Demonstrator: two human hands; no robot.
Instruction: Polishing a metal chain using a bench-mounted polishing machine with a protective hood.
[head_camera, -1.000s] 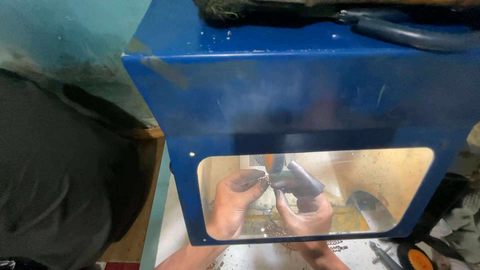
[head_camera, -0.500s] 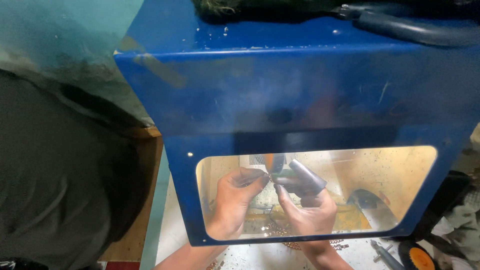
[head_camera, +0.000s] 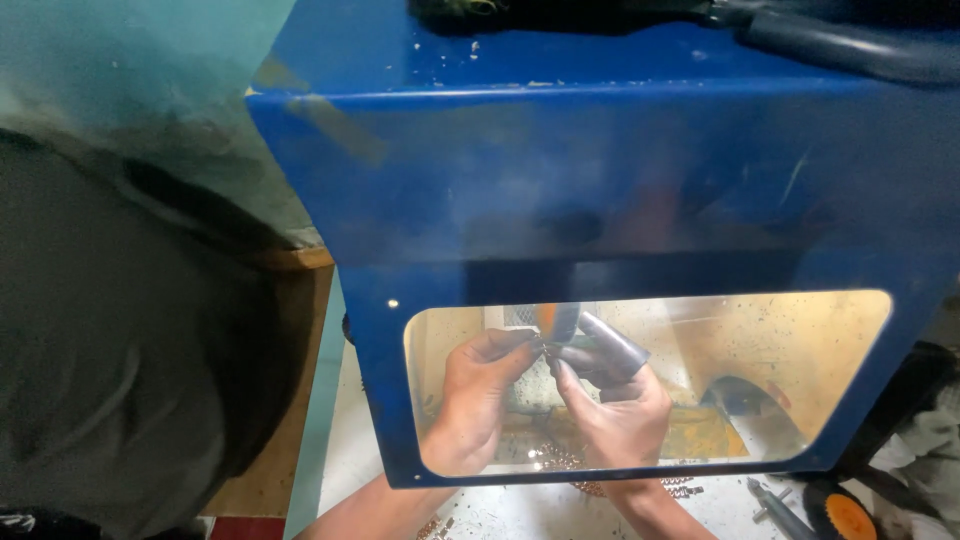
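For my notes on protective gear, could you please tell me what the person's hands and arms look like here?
The left hand is bare. The right hand is bare too, apart from dark grey sheaths over some fingers. Both forearms are bare, with no sleeves, watch or bracelet visible.

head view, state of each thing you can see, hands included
left hand: inside the cabinet, fingertips pinching a small piece
right hand: inside the cabinet, with dark finger covers, meeting the left at the piece
small piece: held between both hands, too small to identify
blue cabinet: closed on top, dusty
window: clear, speckled, lit inside
chain pieces: loose on the floor below the hands
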